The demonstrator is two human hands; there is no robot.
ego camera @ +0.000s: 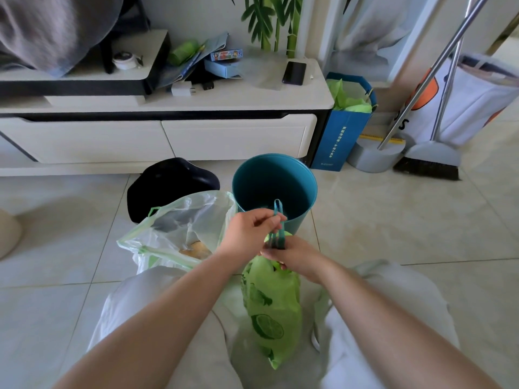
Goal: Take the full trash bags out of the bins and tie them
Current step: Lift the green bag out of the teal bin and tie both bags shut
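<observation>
pale glossy floor tiles with thin grout lines fill the lower two thirds of the frame. at centre, the green trash bag, printed with lime slices, is out of the teal bin and sits low between the person's knees; i cannot tell whether it rests on the floor. the bin stands just behind it, mouth up.

the left hand has its fingers curled, pinching the teal straps drawn up from the bag's mouth, and a loop pokes above the knuckles. the right hand, just below, grips the gathered neck of the bag and the base of the straps with curled fingers.

left of the hands a translucent trash bag with a green drawstring sits open on the floor, scraps inside, right beside the bin. behind it lies a black rounded thing; what it is i cannot tell.

across the upper half runs a low white cabinet with two drawers. its worktop carries a dark phone, a white plug adapter, blue boxes and booklets. at the cabinet's right end stands a blue paper bag stuffed with green plastic, then a grey dustpan and a broom, their metal handles leaning to the upper right. bamboo shows on the wall at top centre.
</observation>
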